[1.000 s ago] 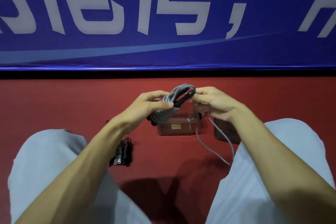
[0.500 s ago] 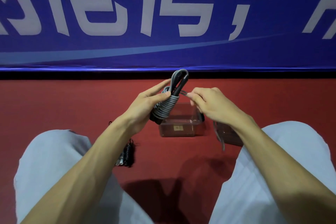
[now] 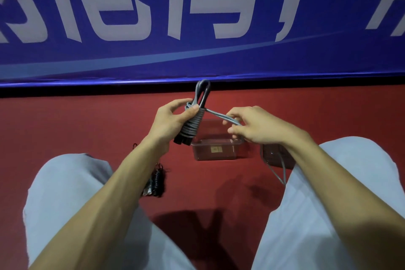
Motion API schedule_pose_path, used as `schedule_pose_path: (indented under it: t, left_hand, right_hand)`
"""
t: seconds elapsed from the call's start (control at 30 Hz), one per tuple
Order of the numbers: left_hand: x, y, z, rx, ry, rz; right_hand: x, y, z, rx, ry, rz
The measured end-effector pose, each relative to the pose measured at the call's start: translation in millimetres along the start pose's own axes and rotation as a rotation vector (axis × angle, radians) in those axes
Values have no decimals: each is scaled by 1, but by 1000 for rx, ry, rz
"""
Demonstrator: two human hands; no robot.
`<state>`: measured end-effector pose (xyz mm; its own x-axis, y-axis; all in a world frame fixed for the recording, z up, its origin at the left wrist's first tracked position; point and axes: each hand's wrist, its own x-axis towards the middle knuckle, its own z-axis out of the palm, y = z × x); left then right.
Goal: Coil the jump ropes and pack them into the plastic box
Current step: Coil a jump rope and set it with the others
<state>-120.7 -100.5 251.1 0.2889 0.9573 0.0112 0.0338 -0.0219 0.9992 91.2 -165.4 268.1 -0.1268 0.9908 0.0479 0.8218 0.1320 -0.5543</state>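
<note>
My left hand (image 3: pixel 173 119) grips a grey jump rope bundle (image 3: pixel 194 125), held upright, with cord wound tightly around its black handles and a loop sticking out at the top. My right hand (image 3: pixel 256 126) pinches the loose grey cord end (image 3: pixel 221 116), which runs taut from the bundle to my fingers; the slack hangs down past my right wrist to the floor. A clear plastic box (image 3: pixel 215 150) stands open on the red floor just below and behind both hands. A black coiled jump rope (image 3: pixel 156 181) lies on the floor beside my left forearm.
The box's clear lid (image 3: pixel 275 156) lies to the right of the box, partly hidden by my right arm. My knees in light trousers flank the floor space. A blue banner wall (image 3: pixel 197 28) closes off the far side.
My right hand has drawn away to the right, pulling the loose cord taut from the bundle. My left hand keeps the bundle upright, a little higher than a second ago.
</note>
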Motion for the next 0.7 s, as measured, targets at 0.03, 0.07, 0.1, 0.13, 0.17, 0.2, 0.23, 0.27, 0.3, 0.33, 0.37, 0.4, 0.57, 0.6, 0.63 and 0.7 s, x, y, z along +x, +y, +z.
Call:
schedule_pose_path:
  t: [0.03, 0.07, 0.1, 0.13, 0.17, 0.2, 0.23, 0.27, 0.3, 0.33, 0.37, 0.4, 0.57, 0.6, 0.63, 0.7]
  left_hand:
    - [2, -4, -1, 129, 19, 53]
    - [4, -8, -2, 266, 34, 102]
    - [5, -11, -2, 400, 50, 139]
    - [6, -13, -3, 517, 59, 160]
    - [7, -13, -3, 607, 55, 172]
    - [8, -13, -3, 671, 35, 174]
    - [8, -13, -2, 731, 13, 173]
    - [8, -12, -2, 792, -9, 177]
    - [8, -11, -2, 852, -34, 178]
    - [7, -11, -1, 899, -75, 183]
    - [6, -11, -1, 920, -135, 188]
    - [5, -11, -1, 913, -203, 196]
    - [2, -9, 0, 757, -462, 164]
    - [1, -10, 1, 751, -494, 177]
    - [1, -11, 1, 740, -518, 186]
    - [0, -12, 3, 680, -544, 187]
  right_hand:
    - [-1, -1, 1, -97, 0, -10]
    - [-2, -2, 2, -188, -3, -26]
    - [-3, -4, 4, -273, -5, -60]
    - [-5, -6, 5, -357, 3, -110]
    - [-6, -9, 7, -441, 18, -171]
    - [-8, -11, 9, -512, 45, -242]
    - [-9, -13, 11, -579, 80, -308]
    - [-10, -15, 13, -634, 116, -367]
    - [-10, -17, 15, -660, 148, -422]
    - [-10, -17, 16, -661, 174, -479]
    - [-8, -18, 18, -648, 203, -525]
    - [-6, -18, 20, -611, 234, -560]
    - [-1, -15, 20, -388, 421, -534]
    - [-1, -13, 20, -353, 460, -480]
    - [0, -12, 19, -316, 480, -407]
    - [2, -8, 19, -223, 490, -250]
